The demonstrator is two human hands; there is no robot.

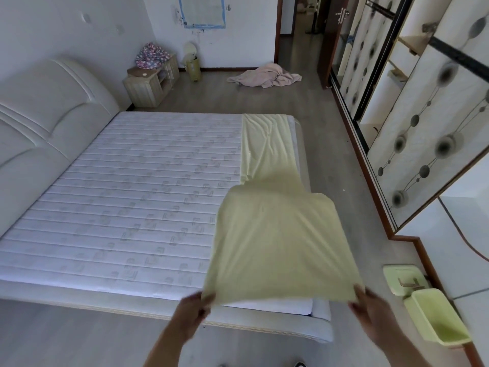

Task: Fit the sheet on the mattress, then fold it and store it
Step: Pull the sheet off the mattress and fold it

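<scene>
we hold the yellow sheet by its near edge | left hand and right hand fingers pinching a corner each | sheet's long axis runs away from us along the mattress foot edge

Soft, dim daylight, wide-angle bending at the edges, motion blur throughout.

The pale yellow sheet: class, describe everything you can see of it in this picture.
The pale yellow sheet looks like thin, soft cloth, plain and unpatterned. It is folded into a long narrow strip lying along the foot end of the mattress. Its far part rests creased on the mattress; its near part is lifted and spread taut. The left hand and the right hand each pinch one near corner.
</scene>
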